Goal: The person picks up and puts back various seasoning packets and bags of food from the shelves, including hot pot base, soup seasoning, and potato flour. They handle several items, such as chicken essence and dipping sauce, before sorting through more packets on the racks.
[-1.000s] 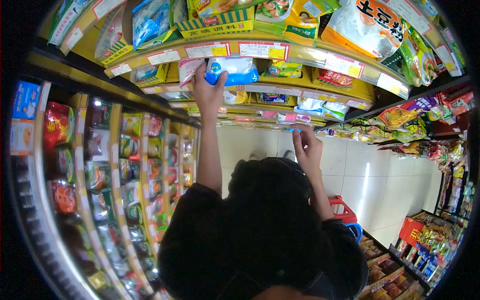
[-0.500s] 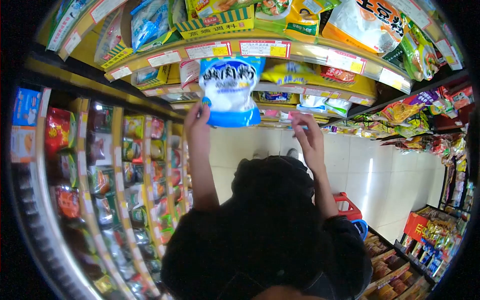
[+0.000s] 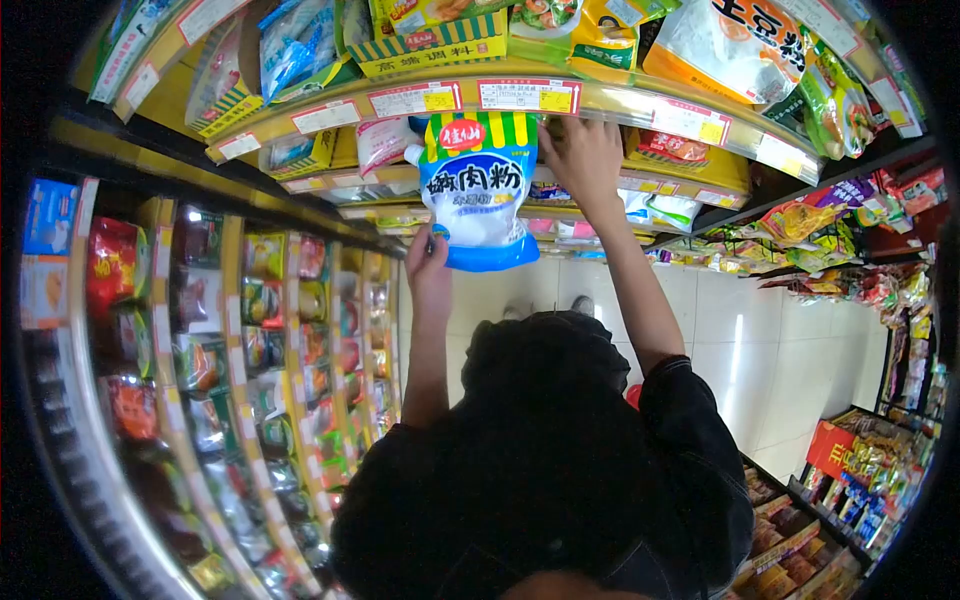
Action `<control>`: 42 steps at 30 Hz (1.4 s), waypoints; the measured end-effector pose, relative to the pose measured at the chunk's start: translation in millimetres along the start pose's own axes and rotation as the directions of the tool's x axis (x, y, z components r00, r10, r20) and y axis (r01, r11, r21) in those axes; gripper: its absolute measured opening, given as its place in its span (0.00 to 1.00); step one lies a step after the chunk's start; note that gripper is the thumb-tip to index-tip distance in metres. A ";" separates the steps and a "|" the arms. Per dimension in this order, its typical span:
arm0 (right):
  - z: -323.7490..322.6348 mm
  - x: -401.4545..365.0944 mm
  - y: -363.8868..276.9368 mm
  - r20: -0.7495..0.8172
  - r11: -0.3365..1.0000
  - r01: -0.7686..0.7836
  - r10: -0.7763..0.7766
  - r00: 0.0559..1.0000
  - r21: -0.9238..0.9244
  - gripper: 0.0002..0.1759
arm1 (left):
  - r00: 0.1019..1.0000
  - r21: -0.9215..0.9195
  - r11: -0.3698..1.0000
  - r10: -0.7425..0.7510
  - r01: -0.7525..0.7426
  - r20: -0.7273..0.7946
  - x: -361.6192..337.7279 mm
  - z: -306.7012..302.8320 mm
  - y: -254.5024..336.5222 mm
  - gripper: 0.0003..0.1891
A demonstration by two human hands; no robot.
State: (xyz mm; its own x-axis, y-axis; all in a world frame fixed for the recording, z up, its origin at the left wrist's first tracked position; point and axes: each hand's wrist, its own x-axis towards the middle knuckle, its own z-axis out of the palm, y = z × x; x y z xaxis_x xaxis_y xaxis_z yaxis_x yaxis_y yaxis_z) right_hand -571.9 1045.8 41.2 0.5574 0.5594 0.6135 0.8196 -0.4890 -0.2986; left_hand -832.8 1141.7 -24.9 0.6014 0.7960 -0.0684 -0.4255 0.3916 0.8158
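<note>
Currently we are pinching the lower left corner of the blue-and-white powder bag (image 3: 478,190) with the left hand (image 3: 430,268), holding it upright in front of the yellow shelf edge (image 3: 610,102), just below a price tag (image 3: 528,96). We are reaching the right hand (image 3: 585,158) up beside the bag's top right corner, under that shelf edge; its fingers are curling out of sight, so we cannot tell whether they are gripping anything

A white bag (image 3: 478,190) with a blue bottom, a green and yellow striped top and big dark letters is held upright, front side out, at 12 o'clock.
</note>
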 end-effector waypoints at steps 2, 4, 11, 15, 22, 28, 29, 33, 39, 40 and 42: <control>-9.4 -1.2 -10.8 -0.038 0.998 0.011 -0.013 0.999 -0.058 0.24 | 0.995 -0.080 0.995 -0.057 0.064 0.085 -2.6 -23.4 -5.6 0.21; -16.8 -3.7 -17.9 -0.080 0.995 0.018 -0.027 0.996 -0.100 0.23 | 0.983 -0.160 0.978 -0.109 0.133 0.147 -6.0 -42.4 -10.1 0.25; -14.1 -8.7 -3.6 0.055 0.999 -0.016 0.018 0.998 -0.037 0.28 | 0.930 -0.335 0.894 -0.193 0.298 0.313 -27.2 -57.2 -27.1 0.36; -34.5 -24.0 -13.2 -0.040 0.999 -0.039 0.038 0.999 -0.032 0.30 | 0.869 -0.515 0.729 -0.229 0.451 0.438 -33.7 -71.3 -51.0 0.34; -70.7 -62.1 -26.1 -0.009 0.964 -0.080 0.085 0.996 0.255 0.31 | 0.902 -0.361 0.874 -0.173 0.326 0.395 -33.6 -13.0 -30.4 0.35; -109.8 -119.2 -28.9 0.543 0.316 -0.505 -0.038 0.839 0.803 0.36 | 0.943 -0.053 0.981 -0.165 0.188 0.288 -39.1 -12.2 -22.5 0.37; -115.7 -123.4 -31.9 0.573 0.466 -0.473 -0.094 0.814 0.748 0.39 | 0.954 0.041 0.989 -0.150 0.144 0.260 -41.6 -10.6 -23.1 0.37; -130.2 -134.6 -46.7 0.737 0.137 -0.766 0.215 0.641 0.627 0.30 | 0.866 0.347 0.937 -0.147 -0.033 0.479 -44.1 26.1 16.0 0.23; -156.2 -166.1 -4.9 0.464 -0.045 -0.521 0.525 0.714 0.852 0.26 | 0.839 0.487 0.762 0.131 -0.426 0.528 -3.7 105.4 97.4 0.09; -165.9 -160.4 -5.4 0.463 -0.087 -0.514 0.580 0.670 0.853 0.30 | 0.808 0.487 0.696 0.235 -0.528 0.540 4.1 120.1 109.8 0.08; -172.7 -163.8 6.3 0.414 -0.063 -0.472 0.593 0.690 0.879 0.31 | 0.706 0.519 0.485 0.390 -0.704 0.592 17.4 152.0 135.6 0.06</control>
State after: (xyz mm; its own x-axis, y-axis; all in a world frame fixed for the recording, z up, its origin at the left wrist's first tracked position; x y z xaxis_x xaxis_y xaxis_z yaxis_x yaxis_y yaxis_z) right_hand -681.0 835.6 65.1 0.9262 0.3729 -0.0562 -0.1984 0.3550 -0.9136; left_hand -777.2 1138.6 171.8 0.6585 0.4412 0.6097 -0.2784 -0.6098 0.7421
